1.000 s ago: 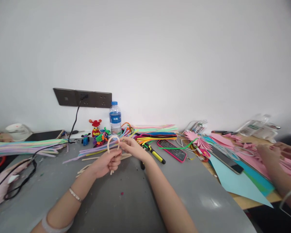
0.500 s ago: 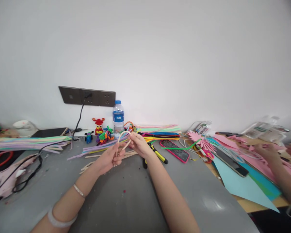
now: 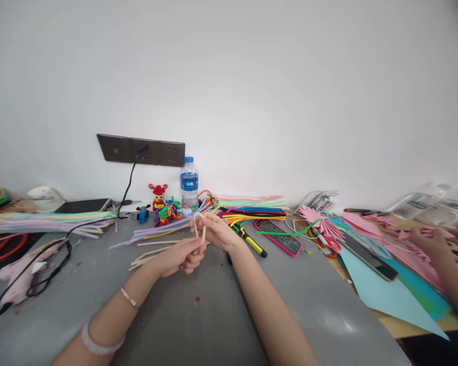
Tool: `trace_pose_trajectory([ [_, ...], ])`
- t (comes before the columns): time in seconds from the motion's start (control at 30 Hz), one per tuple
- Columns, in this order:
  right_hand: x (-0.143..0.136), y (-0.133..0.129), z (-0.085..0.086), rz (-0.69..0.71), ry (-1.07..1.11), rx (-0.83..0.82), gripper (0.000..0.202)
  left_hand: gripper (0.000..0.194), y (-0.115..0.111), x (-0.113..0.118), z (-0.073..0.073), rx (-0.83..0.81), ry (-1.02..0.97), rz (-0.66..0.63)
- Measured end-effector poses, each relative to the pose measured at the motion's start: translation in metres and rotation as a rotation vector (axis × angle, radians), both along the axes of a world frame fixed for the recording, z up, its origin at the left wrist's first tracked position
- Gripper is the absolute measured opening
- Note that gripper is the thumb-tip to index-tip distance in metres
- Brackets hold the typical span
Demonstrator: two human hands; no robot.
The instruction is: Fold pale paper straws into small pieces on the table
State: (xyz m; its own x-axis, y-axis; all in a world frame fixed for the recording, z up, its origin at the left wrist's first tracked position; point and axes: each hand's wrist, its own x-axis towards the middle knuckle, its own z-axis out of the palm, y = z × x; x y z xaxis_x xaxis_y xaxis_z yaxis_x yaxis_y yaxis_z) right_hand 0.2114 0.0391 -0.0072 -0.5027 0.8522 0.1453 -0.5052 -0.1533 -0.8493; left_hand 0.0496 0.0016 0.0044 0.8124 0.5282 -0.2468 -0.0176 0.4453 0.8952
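Looping narrowly | cream stem (image 3: 203,231) | left hand (image 3: 187,255), right hand (image 3: 217,231) | texture unclear

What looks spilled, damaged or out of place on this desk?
No spill visible. Slightly odd: a green craft stem lies across the pink-cased phone, and a lone red speck dots the gray tabletop. Can't tell whether the phone's screen is cracked.

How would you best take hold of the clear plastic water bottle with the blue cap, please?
I'd grip the upright bottle around its blue label from the front: its round body is exposed there, and the white wall is close behind.
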Motion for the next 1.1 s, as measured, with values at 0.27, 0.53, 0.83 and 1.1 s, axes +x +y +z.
trace_pose_trajectory([
  [0.27, 0.005, 0.017, -0.011, -0.291, 0.06, -0.158, 0.028, 0.038, 0.003, 0.003, -0.012, 0.143, -0.007, 0.189],
  [0.53, 0.012, 0.021, -0.007, -0.436, 0.141, -0.141, 0.023, 0.035, 0.009, 0.0, -0.017, 0.226, 0.089, 0.217],
  [0.83, 0.008, 0.019, -0.008, -0.481, 0.042, -0.029, 0.025, 0.034, 0.007, 0.002, -0.017, 0.164, 0.174, 0.216],
  [1.1, 0.006, 0.013, -0.001, -0.443, 0.081, -0.026, 0.032, 0.032, 0.007, 0.003, -0.015, 0.157, 0.228, 0.197],
])
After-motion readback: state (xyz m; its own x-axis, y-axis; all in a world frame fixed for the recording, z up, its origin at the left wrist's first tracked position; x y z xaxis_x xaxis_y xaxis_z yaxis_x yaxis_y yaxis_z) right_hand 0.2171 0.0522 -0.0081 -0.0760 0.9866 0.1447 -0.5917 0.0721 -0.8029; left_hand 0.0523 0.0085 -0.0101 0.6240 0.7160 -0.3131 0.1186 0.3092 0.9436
